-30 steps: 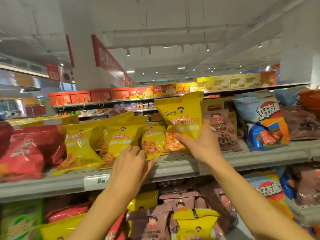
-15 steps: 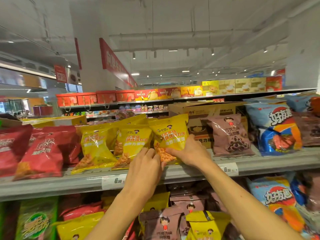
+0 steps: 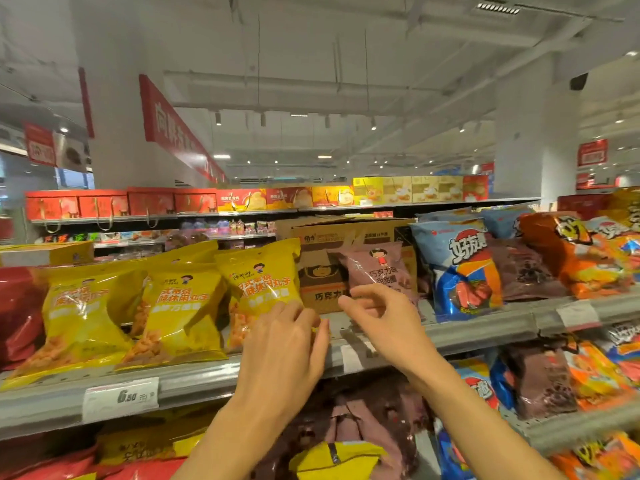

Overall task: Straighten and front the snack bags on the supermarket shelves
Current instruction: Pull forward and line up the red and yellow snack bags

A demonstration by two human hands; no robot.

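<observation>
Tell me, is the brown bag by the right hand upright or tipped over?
Upright: the brown bag stands against the carton, face forward.

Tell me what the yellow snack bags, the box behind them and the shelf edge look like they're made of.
Yellow snack bags: glossy plastic film, judging by the sheen and crinkles. Brown box: matte corrugated cardboard, by its open flaps and printed face, probably. Shelf edge: grey painted metal by its look, though it could be plastic trim.
</observation>
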